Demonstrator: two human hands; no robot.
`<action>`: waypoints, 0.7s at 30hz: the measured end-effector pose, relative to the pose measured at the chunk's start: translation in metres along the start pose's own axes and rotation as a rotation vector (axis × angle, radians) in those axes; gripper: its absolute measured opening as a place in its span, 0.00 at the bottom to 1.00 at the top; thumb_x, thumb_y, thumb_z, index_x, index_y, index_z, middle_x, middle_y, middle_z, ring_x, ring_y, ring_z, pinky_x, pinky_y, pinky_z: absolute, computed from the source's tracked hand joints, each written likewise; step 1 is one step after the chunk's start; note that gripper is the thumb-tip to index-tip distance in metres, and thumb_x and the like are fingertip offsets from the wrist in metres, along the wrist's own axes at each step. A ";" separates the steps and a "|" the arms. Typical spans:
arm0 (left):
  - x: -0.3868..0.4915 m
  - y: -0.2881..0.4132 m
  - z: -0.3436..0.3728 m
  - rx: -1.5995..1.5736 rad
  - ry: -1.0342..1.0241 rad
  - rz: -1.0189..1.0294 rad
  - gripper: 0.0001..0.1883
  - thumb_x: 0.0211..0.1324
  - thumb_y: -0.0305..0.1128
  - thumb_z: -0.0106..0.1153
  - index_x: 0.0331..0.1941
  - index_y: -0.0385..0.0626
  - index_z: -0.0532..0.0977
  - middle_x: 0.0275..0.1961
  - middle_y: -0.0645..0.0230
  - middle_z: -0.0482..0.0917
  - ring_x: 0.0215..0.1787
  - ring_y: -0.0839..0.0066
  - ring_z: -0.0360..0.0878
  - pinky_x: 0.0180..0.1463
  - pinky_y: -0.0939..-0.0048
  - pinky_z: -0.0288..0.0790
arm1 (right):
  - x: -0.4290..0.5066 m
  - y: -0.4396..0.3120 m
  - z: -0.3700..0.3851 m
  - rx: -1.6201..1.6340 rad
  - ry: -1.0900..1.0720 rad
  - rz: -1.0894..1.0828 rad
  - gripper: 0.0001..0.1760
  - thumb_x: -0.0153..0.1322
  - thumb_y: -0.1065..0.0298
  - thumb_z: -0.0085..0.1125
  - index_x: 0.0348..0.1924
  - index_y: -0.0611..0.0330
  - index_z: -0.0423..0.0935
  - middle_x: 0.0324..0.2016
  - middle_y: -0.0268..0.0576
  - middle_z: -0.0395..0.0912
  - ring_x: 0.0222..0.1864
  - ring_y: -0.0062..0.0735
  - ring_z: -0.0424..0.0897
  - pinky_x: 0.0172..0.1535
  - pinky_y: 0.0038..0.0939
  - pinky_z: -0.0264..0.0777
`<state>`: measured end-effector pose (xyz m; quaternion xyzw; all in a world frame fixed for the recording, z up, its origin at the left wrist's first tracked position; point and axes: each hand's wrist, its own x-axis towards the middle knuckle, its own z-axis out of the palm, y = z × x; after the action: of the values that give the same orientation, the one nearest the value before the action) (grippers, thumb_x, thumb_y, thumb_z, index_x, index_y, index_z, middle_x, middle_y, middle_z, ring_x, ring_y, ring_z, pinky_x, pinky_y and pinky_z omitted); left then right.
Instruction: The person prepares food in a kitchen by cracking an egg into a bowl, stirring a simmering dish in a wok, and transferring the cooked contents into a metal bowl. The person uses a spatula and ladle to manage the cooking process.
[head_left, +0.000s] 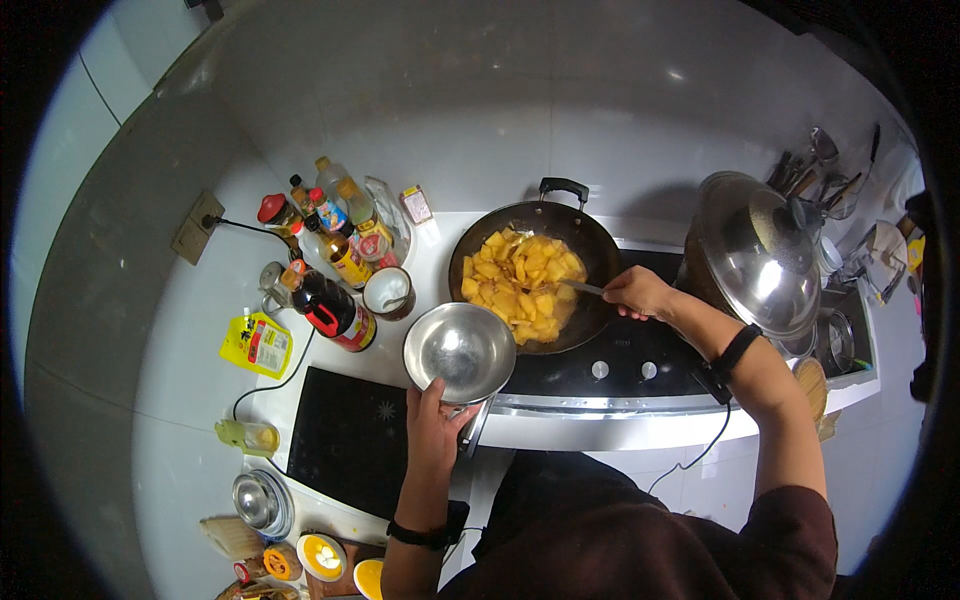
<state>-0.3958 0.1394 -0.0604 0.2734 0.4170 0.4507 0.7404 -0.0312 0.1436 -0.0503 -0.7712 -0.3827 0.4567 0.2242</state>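
My left hand (436, 420) grips the near rim of a shiny stainless-steel bowl (465, 360), thumb on its upper edge. The bowl is held at the wok's lower left, and I see no food inside. In the dark wok (596, 255) lie many yellow chunks that look like potato (536, 262), some glossy with liquid. My right hand (637, 292), over the wok's right side, is closed around the metal handle of a cooking utensil (581, 286). The utensil's head is among the chunks, so its shape is hidden.
A large pot with a domed metal lid (757, 255) stands right of the wok on the black hob (570, 375). Several sauce bottles (334, 311), a cup with a spoon (390, 292) and a yellow pouch (257, 345) are at left. A black induction plate (349, 442) lies nearer me.
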 end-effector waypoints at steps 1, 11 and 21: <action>0.003 0.000 0.002 -0.002 -0.015 0.011 0.31 0.64 0.36 0.52 0.65 0.41 0.51 0.63 0.50 0.64 0.61 0.56 0.71 0.57 0.47 0.72 | -0.003 -0.001 -0.003 0.011 0.015 -0.011 0.11 0.70 0.67 0.58 0.42 0.63 0.83 0.15 0.38 0.74 0.11 0.21 0.67 0.13 0.24 0.60; 0.067 -0.013 0.041 0.083 -0.018 -0.070 0.28 0.62 0.40 0.58 0.58 0.40 0.59 0.59 0.50 0.69 0.60 0.55 0.72 0.58 0.43 0.72 | -0.054 -0.028 -0.036 0.052 0.017 -0.148 0.16 0.71 0.67 0.59 0.49 0.65 0.78 0.16 0.35 0.73 0.12 0.18 0.66 0.14 0.22 0.59; 0.107 -0.026 0.085 -0.103 -0.119 -0.110 0.32 0.58 0.41 0.64 0.60 0.42 0.59 0.60 0.51 0.68 0.61 0.53 0.69 0.63 0.43 0.67 | -0.105 -0.045 -0.025 -0.641 0.292 -0.477 0.15 0.71 0.62 0.57 0.47 0.58 0.81 0.28 0.52 0.82 0.28 0.43 0.82 0.34 0.39 0.76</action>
<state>-0.2843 0.2214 -0.0777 0.2380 0.3629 0.4129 0.8007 -0.0574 0.0872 0.0491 -0.7483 -0.6372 0.1358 0.1245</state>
